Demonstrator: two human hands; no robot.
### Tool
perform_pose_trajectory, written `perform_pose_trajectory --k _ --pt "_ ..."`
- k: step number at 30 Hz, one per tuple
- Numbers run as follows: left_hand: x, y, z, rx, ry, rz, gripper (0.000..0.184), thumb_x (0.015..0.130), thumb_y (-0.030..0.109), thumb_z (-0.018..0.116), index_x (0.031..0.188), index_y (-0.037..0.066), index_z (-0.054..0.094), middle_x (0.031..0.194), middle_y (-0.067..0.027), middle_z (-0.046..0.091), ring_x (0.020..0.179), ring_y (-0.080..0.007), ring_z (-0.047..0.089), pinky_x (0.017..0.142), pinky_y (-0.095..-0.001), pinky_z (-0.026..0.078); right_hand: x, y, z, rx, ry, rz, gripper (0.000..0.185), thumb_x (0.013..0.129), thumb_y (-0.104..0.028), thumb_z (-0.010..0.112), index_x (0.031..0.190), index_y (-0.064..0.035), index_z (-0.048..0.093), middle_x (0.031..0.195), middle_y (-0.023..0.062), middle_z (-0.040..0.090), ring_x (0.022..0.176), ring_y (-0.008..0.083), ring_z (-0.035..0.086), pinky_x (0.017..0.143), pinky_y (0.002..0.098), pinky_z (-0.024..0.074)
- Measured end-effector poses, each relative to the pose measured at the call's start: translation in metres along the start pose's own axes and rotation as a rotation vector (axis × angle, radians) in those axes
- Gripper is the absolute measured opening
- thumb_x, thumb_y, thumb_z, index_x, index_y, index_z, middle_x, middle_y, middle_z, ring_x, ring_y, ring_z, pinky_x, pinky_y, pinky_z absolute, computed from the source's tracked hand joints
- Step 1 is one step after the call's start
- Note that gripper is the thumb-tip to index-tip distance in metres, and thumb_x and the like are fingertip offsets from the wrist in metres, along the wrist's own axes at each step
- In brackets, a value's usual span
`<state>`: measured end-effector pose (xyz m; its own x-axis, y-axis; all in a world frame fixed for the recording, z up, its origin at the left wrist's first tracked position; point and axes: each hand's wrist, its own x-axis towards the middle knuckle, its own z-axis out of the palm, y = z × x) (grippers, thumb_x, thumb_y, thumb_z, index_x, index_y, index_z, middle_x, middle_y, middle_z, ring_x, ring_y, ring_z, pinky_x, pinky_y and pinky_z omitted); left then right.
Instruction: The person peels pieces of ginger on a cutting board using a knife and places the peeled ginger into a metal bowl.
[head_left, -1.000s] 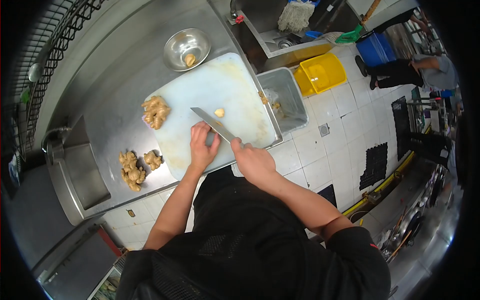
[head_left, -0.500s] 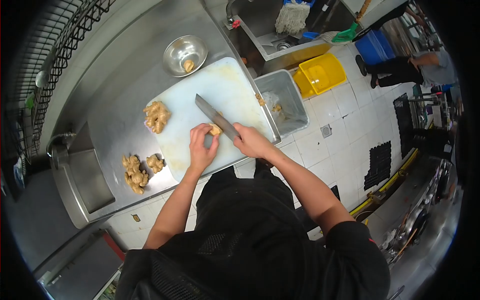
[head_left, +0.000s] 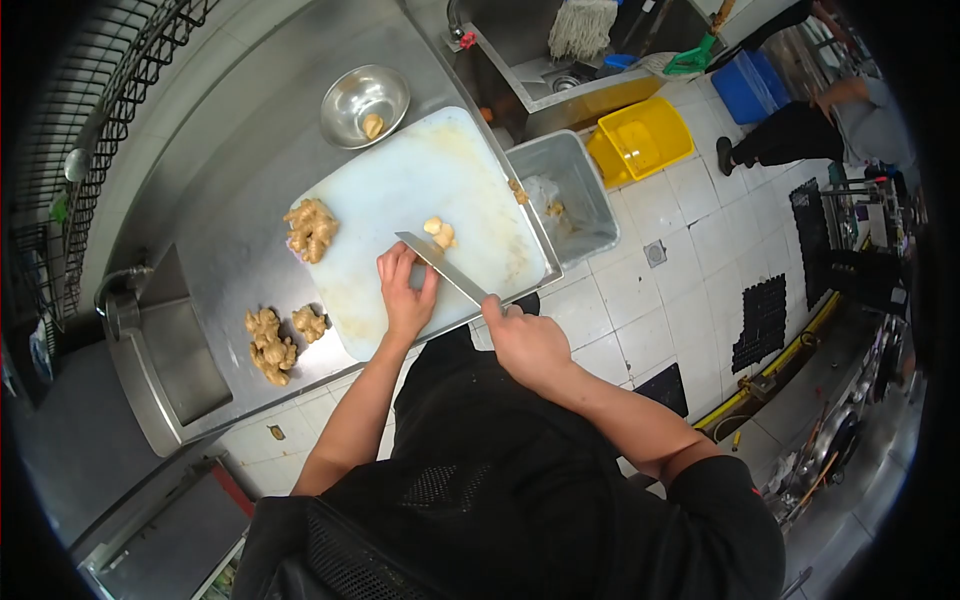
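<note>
My right hand (head_left: pixel 530 345) is closed firmly round the handle of the knife (head_left: pixel 442 270), whose blade slants over the cutting board (head_left: pixel 460 165) toward its far left. My left hand (head_left: pixel 404 300) rests on the board with fingers bent just beside the blade; the knife hides what lies beneath, so I cannot tell whether those fingers pinch anything. Cut ginger pieces (head_left: pixel 444 236) lie on the board just beyond the blade. A large ginger root (head_left: pixel 313 230) sits at the board's left edge, and a metal bowl (head_left: pixel 350 98) beyond the board holds another piece (head_left: pixel 373 125).
</note>
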<state>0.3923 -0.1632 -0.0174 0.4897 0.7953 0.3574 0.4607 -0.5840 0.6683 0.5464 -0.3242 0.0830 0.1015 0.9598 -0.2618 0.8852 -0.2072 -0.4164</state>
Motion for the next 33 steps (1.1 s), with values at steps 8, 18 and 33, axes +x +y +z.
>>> perform_pose_trajectory --k 8,18,33 --pt "0.005 0.005 -0.002 -0.002 -0.009 -0.001 0.031 0.084 0.007 0.075 0.114 0.005 0.067 0.119 -0.0143 0.061 0.108 -0.0346 0.054 0.094 -0.0433 0.046 0.038 0.003 0.001 0.141 -0.101 0.05 0.031 0.091 -0.008 0.057 0.119 0.0024 0.049 0.079 0.0232 0.07 0.073 0.04 0.072 0.064 0.0511 0.0577" --pt "0.006 0.012 -0.009 0.011 -0.065 -0.015 0.03 0.086 0.006 0.073 0.115 0.005 0.067 0.119 -0.0143 0.059 0.109 -0.033 0.055 0.093 -0.0415 0.049 0.078 0.033 0.032 0.742 0.079 0.051 0.019 0.092 -0.009 0.056 0.105 0.0062 0.053 0.078 0.0311 0.065 0.077 0.0483 0.066 0.07 0.0517 0.0493" --pt "-0.007 0.005 -0.027 0.008 -0.072 -0.013 0.03 0.09 0.01 0.075 0.116 0.001 0.064 0.121 -0.0178 0.057 0.106 -0.0337 0.058 0.088 -0.0422 0.05 0.038 0.013 0.004 0.362 -0.053 0.102 0.023 0.093 -0.011 0.057 0.113 -0.0019 0.052 0.077 0.0228 0.068 0.076 0.0458 0.068 0.07 0.057 0.052"
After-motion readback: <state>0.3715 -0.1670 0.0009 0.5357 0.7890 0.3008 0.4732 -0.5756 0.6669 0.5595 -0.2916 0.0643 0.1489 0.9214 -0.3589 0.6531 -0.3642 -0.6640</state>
